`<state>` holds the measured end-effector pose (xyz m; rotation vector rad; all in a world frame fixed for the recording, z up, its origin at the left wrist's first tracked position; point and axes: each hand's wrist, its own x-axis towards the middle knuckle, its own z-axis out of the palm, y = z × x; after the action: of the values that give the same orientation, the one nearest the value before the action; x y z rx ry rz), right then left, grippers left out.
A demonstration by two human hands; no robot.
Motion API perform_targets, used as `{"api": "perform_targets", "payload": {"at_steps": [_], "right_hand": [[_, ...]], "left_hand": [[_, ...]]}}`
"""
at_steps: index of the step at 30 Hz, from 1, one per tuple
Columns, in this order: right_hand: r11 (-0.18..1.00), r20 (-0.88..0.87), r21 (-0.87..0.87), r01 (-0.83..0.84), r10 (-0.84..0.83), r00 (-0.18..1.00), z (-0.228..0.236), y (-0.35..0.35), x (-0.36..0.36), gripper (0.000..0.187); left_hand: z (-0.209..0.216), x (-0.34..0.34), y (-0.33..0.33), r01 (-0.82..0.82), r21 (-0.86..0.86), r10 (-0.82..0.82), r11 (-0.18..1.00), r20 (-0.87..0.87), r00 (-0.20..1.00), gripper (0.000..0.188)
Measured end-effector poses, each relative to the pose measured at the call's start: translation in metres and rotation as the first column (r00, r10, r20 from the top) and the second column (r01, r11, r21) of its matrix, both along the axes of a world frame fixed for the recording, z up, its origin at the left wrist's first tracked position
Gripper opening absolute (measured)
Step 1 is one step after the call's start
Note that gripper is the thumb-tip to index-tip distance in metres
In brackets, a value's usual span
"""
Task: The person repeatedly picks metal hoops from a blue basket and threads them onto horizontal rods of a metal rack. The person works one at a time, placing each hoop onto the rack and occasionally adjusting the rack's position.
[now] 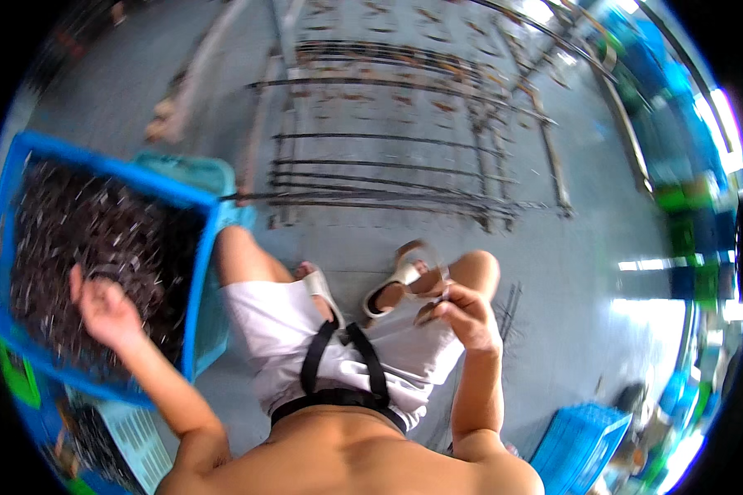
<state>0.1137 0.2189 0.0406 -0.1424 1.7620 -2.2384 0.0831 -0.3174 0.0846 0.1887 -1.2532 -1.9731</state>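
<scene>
My left hand [109,313] is over a blue plastic crate [205,276] at the left. Its fingers are apart and look empty, though slightly blurred. Heaped in the crate is a mass of dark, shiny, thin pieces [99,223], too blurred to name singly. My right hand [469,315] is above my right thigh, fingertips pinched on a thin, curved, brownish strip [428,313]. The strip seems to loop up past my knee toward my foot; its exact shape is smeared.
A low rack of dark metal bars [388,169] stands on the floor ahead, with rows of small curved pieces hanging at its far part. A teal crate [198,173] sits behind the blue one. Another blue crate [582,441] is at the lower right, stacked bins [693,239] far right.
</scene>
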Motion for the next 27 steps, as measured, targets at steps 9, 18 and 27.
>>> {"api": "perform_targets", "payload": {"at_steps": [9,18,27], "right_hand": [[0.536,-0.116,-0.15,0.831,-0.844,0.523,0.002,0.164,-0.027,0.03],[0.404,0.021,-0.137,0.905,-0.912,0.41,-0.039,0.233,-0.102,0.018],[0.207,0.15,-0.196,0.958,-0.959,0.238,-0.033,0.231,-0.115,0.018]], "left_hand": [[-0.011,-0.045,-0.063,0.164,-0.74,0.411,0.652,0.527,0.744,0.041],[-0.015,-0.04,-0.092,0.637,-0.766,0.818,0.086,0.42,0.394,0.035],[-0.019,-0.067,-0.011,-0.223,-0.249,0.318,0.942,0.465,0.826,0.032]]}}
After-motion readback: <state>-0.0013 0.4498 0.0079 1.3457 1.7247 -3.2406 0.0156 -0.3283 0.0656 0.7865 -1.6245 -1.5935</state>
